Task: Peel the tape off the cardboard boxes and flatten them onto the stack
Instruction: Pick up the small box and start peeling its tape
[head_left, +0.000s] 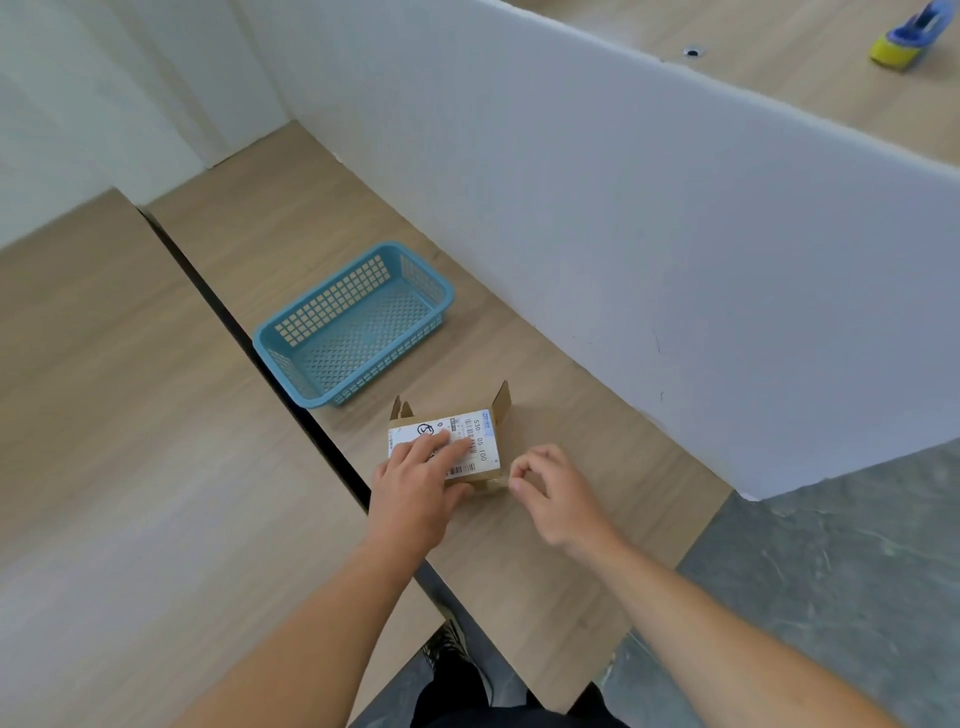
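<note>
A small cardboard box (480, 434) with a white shipping label lies on the wooden table, its far flaps standing open. My left hand (415, 488) presses flat on the label, fingers straight, thumb against the box's near side. My right hand (550, 493) sits just right of the box's near right corner, thumb and forefinger pinched together at a strip of clear tape (497, 484) that comes off that corner. The tape is faint and hard to make out.
An empty blue plastic basket (358, 283) stands behind the box to the left. A white partition wall (675, 249) runs along the right. A dark gap (249, 332) splits the two tabletops. A blue and yellow tape dispenser (909, 39) lies beyond the wall.
</note>
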